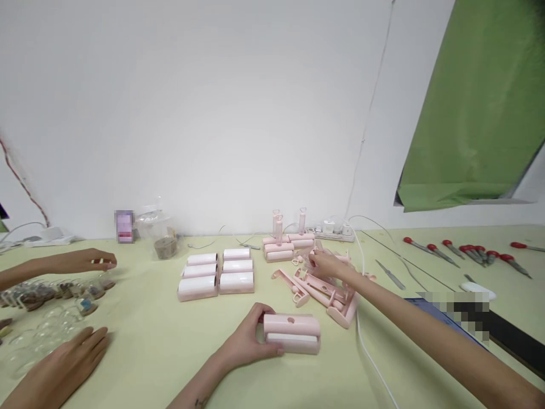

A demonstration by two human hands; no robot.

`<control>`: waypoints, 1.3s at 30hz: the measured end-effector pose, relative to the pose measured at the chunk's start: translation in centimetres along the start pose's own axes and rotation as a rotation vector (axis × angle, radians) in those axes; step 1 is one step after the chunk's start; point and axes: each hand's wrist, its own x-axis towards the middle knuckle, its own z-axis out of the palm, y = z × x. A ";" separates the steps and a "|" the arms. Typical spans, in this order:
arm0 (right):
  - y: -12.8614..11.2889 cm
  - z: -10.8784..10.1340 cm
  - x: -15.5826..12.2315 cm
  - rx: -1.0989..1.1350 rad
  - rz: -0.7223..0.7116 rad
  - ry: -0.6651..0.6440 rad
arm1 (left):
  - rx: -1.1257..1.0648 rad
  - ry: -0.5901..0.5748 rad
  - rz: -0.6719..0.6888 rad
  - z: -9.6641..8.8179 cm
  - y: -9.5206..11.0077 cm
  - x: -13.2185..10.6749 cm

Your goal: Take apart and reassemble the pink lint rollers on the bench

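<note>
My left hand (pixel 249 339) grips the left end of a pink and white plastic case (pixel 293 334), thumb in front and fingers behind. The case lies on the table near its front, with a small round hole in its pink top. Stretched forward, my right hand (pixel 326 265) is in a heap of loose pink plastic parts (pixel 317 288), its fingers bent together. What those fingers hold, if anything, is too small to make out. Behind the heap stand several pink cases (pixel 279 251) with clear pink tubes (pixel 279 230) upright on them.
Two columns of white-topped pink cases (pixel 198 287) stand left of centre. A co-worker's hands (pixel 70 358) are at the left, by clear glass domes (pixel 46 335). Red-handled tools (pixel 472 254), a utility blade (pixel 389 274) and white cables (pixel 369 355) lie on the right.
</note>
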 end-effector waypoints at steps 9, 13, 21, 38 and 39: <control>-1.7 -3.8 -4.5 0.191 -0.002 0.320 | -0.005 -0.011 -0.011 0.0 -0.4 0.1; -5.2 -3.8 -9.3 0.676 -0.306 0.387 | 0.010 -0.006 -0.029 0.1 -0.2 0.1; -8.7 -2.3 -12.1 0.882 -0.508 0.268 | 0.005 -0.010 -0.019 0.3 -0.2 0.2; -9.0 -4.7 -11.2 0.742 -0.539 0.012 | -0.048 -0.052 -0.032 0.1 -0.6 0.2; -9.1 -4.7 -11.2 0.730 -0.542 -0.002 | -0.055 -0.053 -0.030 0.1 -0.7 0.3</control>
